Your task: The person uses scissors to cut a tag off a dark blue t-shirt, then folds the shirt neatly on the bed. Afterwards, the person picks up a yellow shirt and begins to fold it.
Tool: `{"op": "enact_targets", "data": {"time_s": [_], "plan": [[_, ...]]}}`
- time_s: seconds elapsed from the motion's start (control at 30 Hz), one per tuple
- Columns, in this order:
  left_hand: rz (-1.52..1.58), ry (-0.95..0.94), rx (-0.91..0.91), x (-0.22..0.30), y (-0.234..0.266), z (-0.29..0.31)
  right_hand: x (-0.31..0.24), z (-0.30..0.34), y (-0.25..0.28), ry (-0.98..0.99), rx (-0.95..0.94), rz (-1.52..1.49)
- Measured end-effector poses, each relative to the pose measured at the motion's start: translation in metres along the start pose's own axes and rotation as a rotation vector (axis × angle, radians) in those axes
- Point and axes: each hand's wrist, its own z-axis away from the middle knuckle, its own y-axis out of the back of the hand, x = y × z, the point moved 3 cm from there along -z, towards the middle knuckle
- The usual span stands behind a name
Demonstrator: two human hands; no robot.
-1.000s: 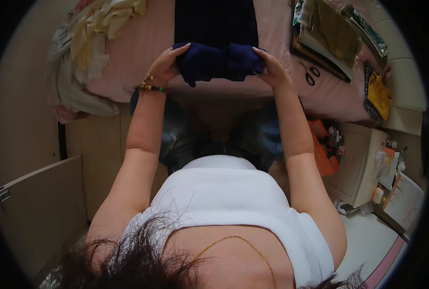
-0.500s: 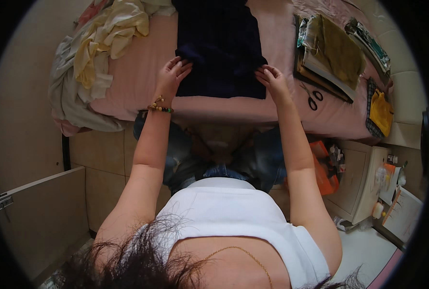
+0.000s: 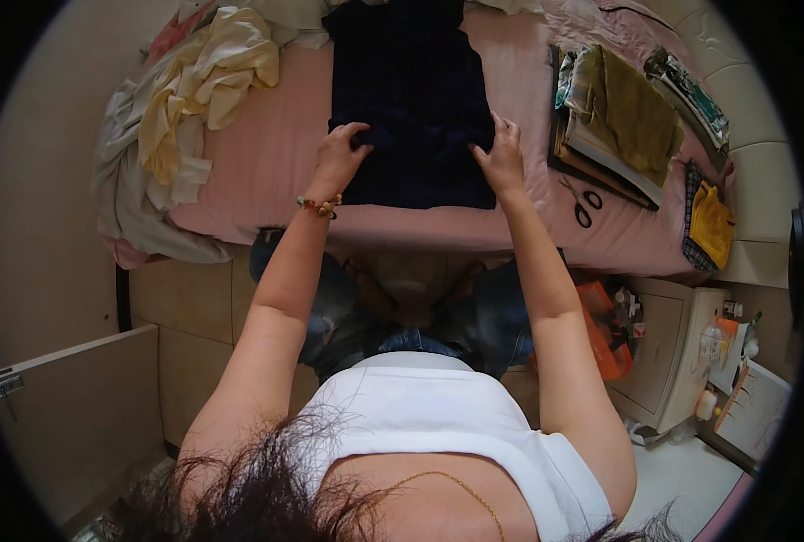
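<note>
A dark navy garment (image 3: 411,99) lies flat and long on the pink bedsheet, running away from me. My left hand (image 3: 339,158) rests at its left edge, with the fingers bent over the cloth and the thumb apart from them. At the opposite edge is my right hand (image 3: 501,161), its fingers stretched forward and its thumb pointing inward over the cloth. Both hands look open, with no cloth visibly pinched between finger and thumb. A beaded bracelet (image 3: 321,206) circles my left wrist.
Crumpled cream and yellow clothes (image 3: 212,81) lie at the left of the bed. On the right are a stack of folded garments (image 3: 628,104), black-handled scissors (image 3: 584,206) and a folded yellow cloth (image 3: 712,226). An orange bag (image 3: 603,330) stands beside a pale cabinet (image 3: 655,348).
Both hands have shifted at the garment's sides, and their thumbs now spread inward away from the fingers. The raised ripple in the cloth between them looks flatter. The view has tilted slightly.
</note>
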Motion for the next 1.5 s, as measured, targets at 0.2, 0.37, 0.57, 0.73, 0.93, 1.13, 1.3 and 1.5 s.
{"op": "enact_targets", "data": {"time_s": [0.2,0.37,0.57,0.73,0.93,1.13,1.3,1.5], "plan": [[0.538,0.415,-0.167,-0.017,0.001,-0.029,0.014,-0.02,-0.004,-0.158,-0.083,-0.269],[1.141,0.592,0.097,-0.027,0.0,-0.061,0.051,-0.044,-0.022,-0.368,0.003,-0.583],[0.799,0.399,0.296,-0.029,0.008,-0.027,0.06,-0.023,-0.015,-0.233,0.081,-0.368],[0.257,0.355,0.257,-0.032,0.009,0.003,0.017,-0.005,0.005,-0.112,0.022,-0.143],[-0.121,0.215,0.148,-0.012,0.013,-0.035,-0.006,-0.026,0.008,0.266,0.036,0.038],[0.01,0.129,-0.046,-0.036,0.007,-0.088,0.021,-0.074,-0.011,-0.015,-0.124,-0.325],[0.916,0.565,0.173,-0.058,-0.001,-0.098,0.055,-0.1,-0.019,-0.374,0.085,-0.486],[0.363,0.431,0.38,-0.073,0.0,-0.013,0.089,-0.038,-0.03,-0.419,0.064,-0.661]]}}
